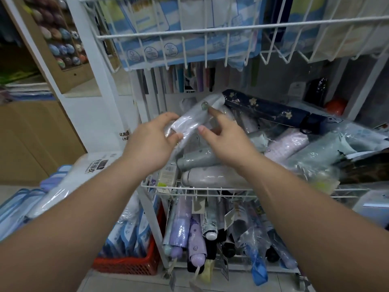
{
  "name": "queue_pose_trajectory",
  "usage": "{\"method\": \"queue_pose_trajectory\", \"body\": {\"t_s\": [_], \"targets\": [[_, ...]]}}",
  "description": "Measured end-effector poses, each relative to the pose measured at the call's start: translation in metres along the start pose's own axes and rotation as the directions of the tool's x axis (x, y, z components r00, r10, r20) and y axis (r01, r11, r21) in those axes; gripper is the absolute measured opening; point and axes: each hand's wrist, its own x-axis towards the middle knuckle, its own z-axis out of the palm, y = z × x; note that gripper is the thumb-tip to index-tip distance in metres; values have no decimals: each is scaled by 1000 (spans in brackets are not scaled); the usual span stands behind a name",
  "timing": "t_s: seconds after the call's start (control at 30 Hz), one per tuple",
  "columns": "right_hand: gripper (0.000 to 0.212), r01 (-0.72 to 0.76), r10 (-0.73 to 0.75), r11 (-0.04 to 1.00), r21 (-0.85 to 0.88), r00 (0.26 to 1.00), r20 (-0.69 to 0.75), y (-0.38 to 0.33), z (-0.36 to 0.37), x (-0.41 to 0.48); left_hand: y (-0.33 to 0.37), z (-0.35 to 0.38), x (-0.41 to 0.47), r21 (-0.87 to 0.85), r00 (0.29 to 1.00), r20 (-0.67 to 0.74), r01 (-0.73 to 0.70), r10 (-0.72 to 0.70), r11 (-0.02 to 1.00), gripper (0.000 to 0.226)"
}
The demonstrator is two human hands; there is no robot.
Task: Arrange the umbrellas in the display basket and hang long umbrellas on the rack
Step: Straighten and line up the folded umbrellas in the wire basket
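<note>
A pale lilac folded umbrella [195, 116] in a clear plastic sleeve slants above the white wire display basket [189, 189]. My left hand [151, 142] grips its lower end with curled fingers. My right hand [223, 138] touches its upper part with the forefinger stretched out and the thumb near the sleeve. Under them the basket holds several wrapped folded umbrellas, among them a grey-green one [197, 160], a white one [212, 178], a lilac one [288, 144] and a navy flowered one [271, 111].
A lower wire basket [168, 245] holds several purple, black and blue folded umbrellas. Above hangs a wire shelf [210, 30] with packaged goods. A red crate [126, 264] and wrapped packs [69, 186] stand at the lower left. A brown cabinet [37, 140] is left.
</note>
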Motion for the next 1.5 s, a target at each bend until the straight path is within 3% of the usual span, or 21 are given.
{"method": "queue_pose_trajectory", "body": {"t_s": [0.07,0.17,0.23,0.3,0.4,0.5,0.57,0.67,0.8,0.97,1.13,1.2,1.27,1.33,1.5], "targets": [[74,-43,28,977,209,997,74,2,17,8,-5,18,-1,-281,996,11,90,-91,956,34],[84,-33,2,950,311,995,99,4,39,16,-14,37,-1,-638,986,91,163,-137,753,31],[87,-20,-14,941,338,995,96,5,52,22,-22,45,-1,-735,983,98,176,-154,655,34],[89,-27,-11,937,350,994,106,8,61,28,-28,48,-2,-751,976,120,209,-181,627,38],[87,-41,-9,955,293,986,168,16,68,36,-40,47,-4,-647,967,160,253,-196,719,39],[79,-33,-3,986,162,975,221,20,79,41,-55,45,-2,-248,980,138,178,-147,952,51],[74,-35,17,997,76,974,225,18,89,46,-58,46,-4,-16,976,191,112,-107,994,59],[62,-51,62,997,-56,976,209,17,101,53,-59,49,-6,83,959,268,70,-90,994,61],[54,-107,140,981,-162,969,205,16,102,57,-62,51,-1,116,965,259,2,-32,993,59],[41,110,17,873,-475,967,255,-1,60,61,-55,46,12,223,942,337,-77,-2,972,46],[47,227,204,600,-767,884,421,1,-3,55,-53,47,20,441,917,397,-164,-28,883,38],[54,294,295,477,-828,834,466,6,-12,50,-47,49,19,543,923,382,-190,-39,818,28],[54,310,309,424,-851,834,458,14,-14,46,-41,49,19,641,937,350,-237,-3,730,32],[44,316,266,423,-849,853,450,19,-14,43,-43,49,21,653,952,303,-240,43,719,44],[37,301,124,401,-865,918,377,20,-28,39,-52,48,19,340,976,203,-151,84,928,48]]}}
